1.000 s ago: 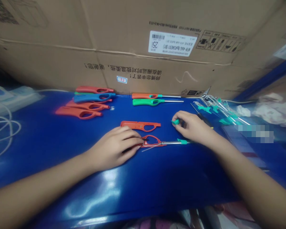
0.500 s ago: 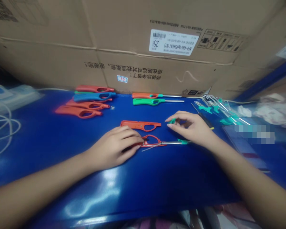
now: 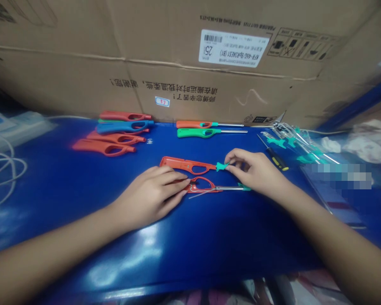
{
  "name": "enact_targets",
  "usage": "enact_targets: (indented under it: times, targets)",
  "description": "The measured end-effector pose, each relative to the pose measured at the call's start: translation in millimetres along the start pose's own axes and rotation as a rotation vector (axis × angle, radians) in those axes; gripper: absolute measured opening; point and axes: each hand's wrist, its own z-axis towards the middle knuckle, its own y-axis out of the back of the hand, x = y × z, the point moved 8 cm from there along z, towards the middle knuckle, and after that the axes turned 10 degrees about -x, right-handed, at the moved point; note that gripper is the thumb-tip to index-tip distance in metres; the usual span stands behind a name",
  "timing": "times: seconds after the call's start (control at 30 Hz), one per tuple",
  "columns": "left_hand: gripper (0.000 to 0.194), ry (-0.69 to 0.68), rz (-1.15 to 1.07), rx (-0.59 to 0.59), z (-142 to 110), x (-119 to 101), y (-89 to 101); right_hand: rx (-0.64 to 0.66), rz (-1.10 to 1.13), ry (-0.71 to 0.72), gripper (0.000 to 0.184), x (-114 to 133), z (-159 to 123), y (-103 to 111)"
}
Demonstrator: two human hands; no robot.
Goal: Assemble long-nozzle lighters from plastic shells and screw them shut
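With finger and thumb, my right hand [image 3: 255, 171] pinches a small green plastic trigger [image 3: 222, 166]. The trigger sits at the narrow right tip of an orange lighter shell half [image 3: 178, 163], whose inside faces up. My left hand [image 3: 157, 198] is closed over the handle of a second orange lighter shell [image 3: 206, 185] just below, hiding most of it. A metal tube [image 3: 230, 188] with a green collar [image 3: 244, 187] extends from that shell to the right. A thin wire [image 3: 199, 195] lies loose across its lower edge.
Red and blue lighter shells [image 3: 125, 126] lie at back left, by small springs [image 3: 150, 141]. Two lighters with metal tubes [image 3: 198, 133] are at the cardboard box [image 3: 165, 42]. A screwdriver [image 3: 277, 160], metal tubes [image 3: 300, 140] and green parts are right; white cable [image 3: 14, 169] left.
My right hand has moved left with the green trigger, bringing it to the upper shell half's tip. The screwdriver shows more fully. My left hand has stayed on the lower shell.
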Motion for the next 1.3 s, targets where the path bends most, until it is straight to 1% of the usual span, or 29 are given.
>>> enact_targets:
  times: [0.13, 0.33, 0.47, 0.6, 0.67, 0.77, 0.87, 0.93, 1.0, 1.1, 1.3]
  targets:
    - [0.028, -0.006, 0.059, 0.058, 0, -3, -0.4, 0.049, -0.166, 0.007, 0.005, -5, 0, 1]
    - [0.029, 0.015, 0.057, 0.095, 1, -3, -1.6, 0.137, -0.285, 0.120, 0.007, -3, -4, 0]
    - [0.027, 0.029, 0.003, 0.079, 0, -2, -3.6, 0.150, -0.415, 0.153, 0.009, 2, -7, 2]
    - [0.025, 0.078, -0.125, 0.033, -1, 3, -5.2, 0.205, -0.493, 0.192, 0.012, 3, -11, -3]
    - [0.024, 0.107, -0.177, 0.018, -1, 6, -6.7, 0.202, -0.474, 0.200, 0.012, 5, -11, -2]
    - [0.023, 0.123, -0.215, 0.004, -1, 9, -8.5, 0.190, -0.320, 0.204, 0.010, 16, -14, -1]
    - [0.023, 0.122, -0.232, -0.008, -2, 9, -8.7, 0.295, -0.203, 0.263, 0.012, 34, -22, -14]
    - [0.023, 0.118, -0.241, -0.013, -3, 8, -8.2, 0.369, -0.210, 0.326, 0.012, 45, -28, -24]
    - [0.023, 0.114, -0.250, -0.011, -3, 7, -8.3, 0.402, -0.237, 0.372, 0.012, 51, -31, -32]
    - [0.024, 0.107, -0.256, 0.009, -3, 6, -9.6, 0.407, -0.256, 0.406, 0.014, 54, -33, -37]
    - [0.026, 0.106, -0.249, 0.021, -2, 5, -9.2, 0.396, -0.268, 0.464, 0.022, 55, -35, -39]
